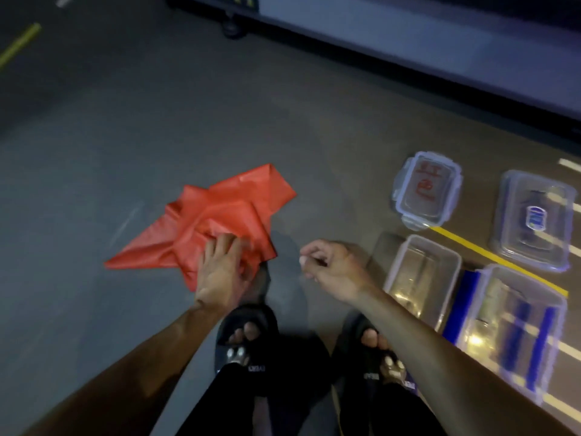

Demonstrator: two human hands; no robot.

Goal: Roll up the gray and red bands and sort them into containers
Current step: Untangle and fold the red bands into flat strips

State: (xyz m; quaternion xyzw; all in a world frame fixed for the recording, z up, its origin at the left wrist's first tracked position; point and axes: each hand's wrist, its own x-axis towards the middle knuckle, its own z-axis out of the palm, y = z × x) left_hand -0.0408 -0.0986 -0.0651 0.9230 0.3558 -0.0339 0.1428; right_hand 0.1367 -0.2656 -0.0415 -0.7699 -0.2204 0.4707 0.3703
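Note:
A red band (217,215) lies crumpled and spread on the grey floor in front of my feet. My left hand (220,272) is on its near edge, fingers bent into the folds and gripping the fabric. My right hand (330,269) hovers above the floor to the right of the band, fingers curled in with nothing in them. Two open clear containers stand at the right: a near-left one (394,265) and a near-right one (562,313). I cannot make out a grey band in the dim, blurred view.
Two clear lids lie beyond the containers, one with red writing (427,193) and one with a blue label (534,218). A yellow tape line (490,253) runs between them. My feet in black sandals (245,338) stand below the hands. A wall base and a wheeled cart (232,26) are at the far side.

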